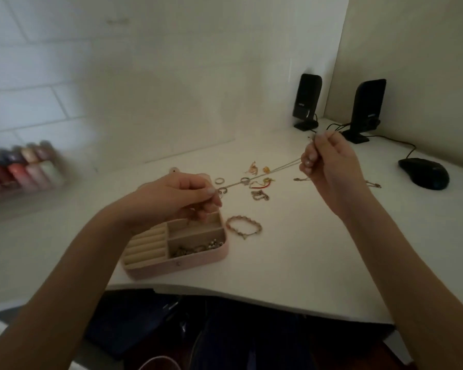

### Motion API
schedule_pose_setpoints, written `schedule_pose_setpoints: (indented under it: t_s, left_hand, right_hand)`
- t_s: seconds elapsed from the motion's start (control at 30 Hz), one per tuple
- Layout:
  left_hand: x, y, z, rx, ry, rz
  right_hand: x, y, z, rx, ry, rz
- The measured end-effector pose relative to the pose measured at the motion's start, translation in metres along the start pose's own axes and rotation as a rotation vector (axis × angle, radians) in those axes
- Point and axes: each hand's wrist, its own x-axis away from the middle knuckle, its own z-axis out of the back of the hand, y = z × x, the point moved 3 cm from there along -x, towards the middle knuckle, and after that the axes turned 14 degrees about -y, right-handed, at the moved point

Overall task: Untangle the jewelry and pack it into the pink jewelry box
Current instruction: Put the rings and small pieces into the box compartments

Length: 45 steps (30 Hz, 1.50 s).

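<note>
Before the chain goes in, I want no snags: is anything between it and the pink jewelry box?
Nothing visible. The thin chain hangs taut between left hand and right hand, above loose rings; the open pink jewelry box lies below the left hand.

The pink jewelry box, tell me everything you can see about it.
The pink jewelry box lies open and flat near the front edge of the white desk, below the left hand. Its shell looks like pale pink leather with a small clasp at the front; the lining is beige. Padded ring rolls fill the left part, and two compartments sit on the right. The nearer one holds a heap of metal jewelry; the farther is partly hidden by the hand.
</note>
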Motion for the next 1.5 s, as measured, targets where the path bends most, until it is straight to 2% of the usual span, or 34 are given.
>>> schedule_pose_setpoints:
  t_s: [0.17,0.33,0.47,0.57,0.63,0.77,0.87,0.93,1.1,1.17,1.3,1.5]
  left_hand:
    - [0.024,-0.015,0.009,0.047,0.037,0.025]
    - [0.031,-0.028,0.008,-0.043,0.008,0.095]
    - [0.038,-0.029,0.009,-0.353,0.030,0.212]
    - [0.039,-0.023,0.013,-0.547,0.169,0.169]
    - [0.036,-0.017,0.009,-0.477,0.179,0.071]
    - [0.034,-0.006,-0.011,-0.090,0.106,-0.088]
    - [0.043,-0.005,-0.005,-0.082,0.172,-0.094]
    - [0.053,-0.010,0.006,-0.130,0.227,-0.030]
    - [0.066,-0.027,0.016,-0.126,0.259,0.071]
    - [0.064,-0.030,0.014,-0.239,0.277,0.116]
    - [0.052,-0.033,0.008,-0.569,0.303,0.181]
    - [0.036,-0.034,0.003,-0.698,0.221,0.187]
  right_hand:
    - [-0.001,0.010,-0.032,-0.014,-0.072,0.002]
    - [0.001,0.011,-0.054,0.001,-0.145,-0.006]
    - [0.004,0.013,-0.074,0.023,-0.219,-0.019]
    - [0.010,0.015,-0.098,-0.011,-0.311,-0.030]
    - [0.014,0.017,-0.116,-0.046,-0.391,-0.036]
    - [0.020,0.023,-0.144,0.009,-0.523,-0.061]
    - [0.020,0.022,-0.138,0.055,-0.489,-0.063]
    - [0.019,0.023,-0.125,0.159,-0.413,-0.084]
    - [0.024,0.039,-0.090,0.646,-0.297,-0.256]
    - [0.030,0.048,-0.086,0.784,-0.341,-0.329]
    - [0.042,0.062,-0.093,0.876,-0.476,-0.357]
    - [0.042,0.072,-0.093,1.081,-0.521,-0.319]
